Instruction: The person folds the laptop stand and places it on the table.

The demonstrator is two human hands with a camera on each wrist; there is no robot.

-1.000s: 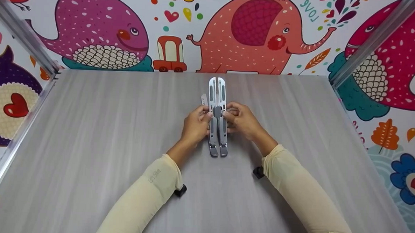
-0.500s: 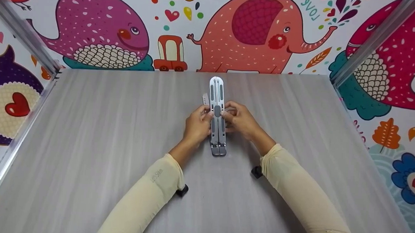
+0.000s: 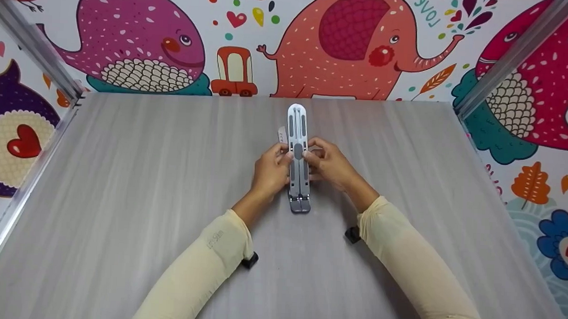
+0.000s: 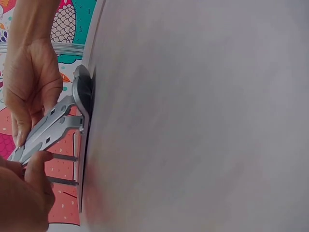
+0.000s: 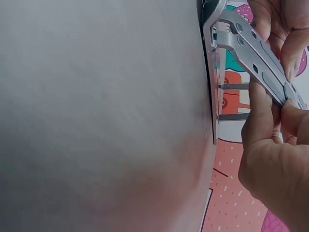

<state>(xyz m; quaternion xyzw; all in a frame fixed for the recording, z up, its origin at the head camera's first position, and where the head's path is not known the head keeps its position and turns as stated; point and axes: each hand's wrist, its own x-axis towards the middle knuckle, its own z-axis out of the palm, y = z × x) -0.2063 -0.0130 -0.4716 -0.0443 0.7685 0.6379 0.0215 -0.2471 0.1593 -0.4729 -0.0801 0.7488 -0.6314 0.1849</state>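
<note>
A silver-grey folding laptop stand stands at the middle of the table, its two slotted arms side by side and touching. From the left, my left hand pinches one arm near the middle joint, the thumb on top. My right hand grips the other arm opposite it. In the left wrist view the arms of the stand slope up from a base lying on the table, with thin struts below. The right wrist view shows the same tilt of the stand; the fingers underneath are partly hidden.
The grey wood-grain table reaches back to a wall printed with cartoon animals. Metal rails run along the corners. A black wrist camera sits under the left sleeve, another black camera under the right.
The stand's two arms have come together, closing the narrow gap between them. Both hands have stayed on it and drawn slightly closer to each other.
</note>
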